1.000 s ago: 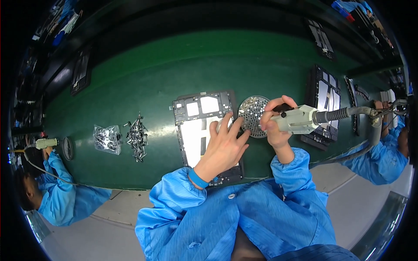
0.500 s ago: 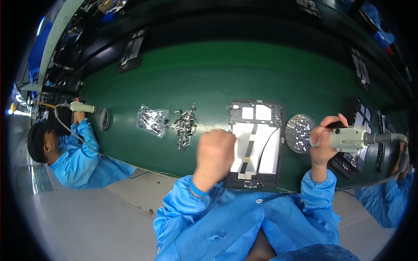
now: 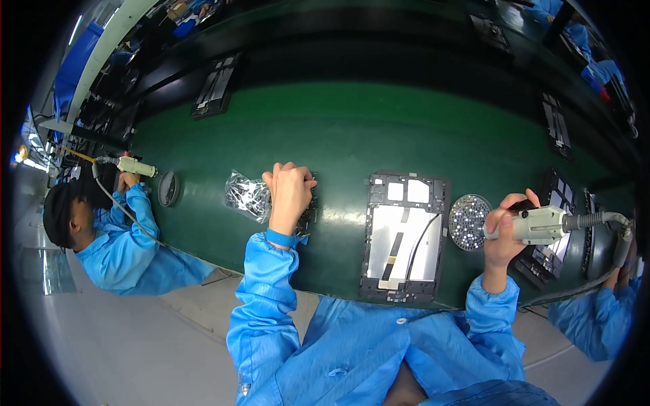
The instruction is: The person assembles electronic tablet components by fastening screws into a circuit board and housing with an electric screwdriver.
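Observation:
My left hand is over the pile of small metal parts, covering most of it. Its fingers are curled downward; whatever they pinch is hidden. Just left of it lies a clear plastic bag of similar small parts. My right hand is wrapped round a cream electric screwdriver, its cable trailing off to the right. The screwdriver's front end points left, beside a round dish of small shiny screws. Between my hands a flat, black-framed device panel with silver plates and a dark cable lies on the bench.
More black device panels lie at the right, far right and far left of the green bench. A co-worker at the left holds another screwdriver near a round dish.
My left hand has moved left and away from me, from beside the device panel to the pile of small metal parts. My right hand still holds the screwdriver in nearly the same place.

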### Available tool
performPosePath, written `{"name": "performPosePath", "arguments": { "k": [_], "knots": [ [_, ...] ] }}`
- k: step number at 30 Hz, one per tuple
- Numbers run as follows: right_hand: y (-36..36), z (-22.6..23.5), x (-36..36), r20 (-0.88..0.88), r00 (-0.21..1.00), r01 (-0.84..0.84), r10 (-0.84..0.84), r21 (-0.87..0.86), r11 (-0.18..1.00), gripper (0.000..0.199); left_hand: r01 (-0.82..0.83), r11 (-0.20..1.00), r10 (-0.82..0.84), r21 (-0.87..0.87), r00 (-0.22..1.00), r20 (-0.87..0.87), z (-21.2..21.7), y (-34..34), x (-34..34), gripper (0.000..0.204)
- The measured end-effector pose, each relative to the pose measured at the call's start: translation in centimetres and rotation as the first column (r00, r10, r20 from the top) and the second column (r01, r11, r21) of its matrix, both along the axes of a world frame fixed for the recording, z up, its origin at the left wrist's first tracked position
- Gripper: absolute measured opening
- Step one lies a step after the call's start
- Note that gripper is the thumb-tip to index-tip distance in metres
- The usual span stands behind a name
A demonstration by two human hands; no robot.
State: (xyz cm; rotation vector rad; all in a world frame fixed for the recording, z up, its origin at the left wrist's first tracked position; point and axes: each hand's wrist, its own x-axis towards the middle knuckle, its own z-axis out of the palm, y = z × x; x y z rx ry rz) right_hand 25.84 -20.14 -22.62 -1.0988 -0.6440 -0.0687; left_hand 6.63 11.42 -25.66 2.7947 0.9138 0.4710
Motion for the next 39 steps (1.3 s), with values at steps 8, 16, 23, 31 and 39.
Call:
{"name": "performPosePath", "arguments": {
  "k": [8,16,23,31,39],
  "knots": [
    [-0.4,0.1,0.3,0.021,0.999,0.033,-0.032,-0.047,0.998,0.055,-0.04,0.833,0.145,-0.552,0.978,0.148,2.3,-0.1,0.8,0.01],
    [0.1,0.2,0.1,0.019,0.999,0.036,-0.035,-0.041,0.999,0.055,0.374,0.29,0.228,-0.881,0.867,0.443,1.4,-1.7,2.6,0.009],
    [0.5,0.2,-0.1,0.007,1.0,-0.005,0.005,-0.034,0.999,0.053,0.27,0.358,0.127,-0.894,0.934,0.333,0.1,-3.7,4.6,0.007],
    [0.7,0.5,-0.3,-0.006,1.0,-0.017,0.016,-0.017,1.0,0.054,0.385,0.8,-0.33,-0.46,0.923,0.198,1.8,-4.0,7.4,0.006],
    [1.3,0.7,-0.4,-0.005,1.0,0.002,-0.002,-0.046,0.999,0.053,0.422,0.803,-0.327,-0.421,0.902,0.281,0.8,-4.1,7.7,0.006]
  ]
}}
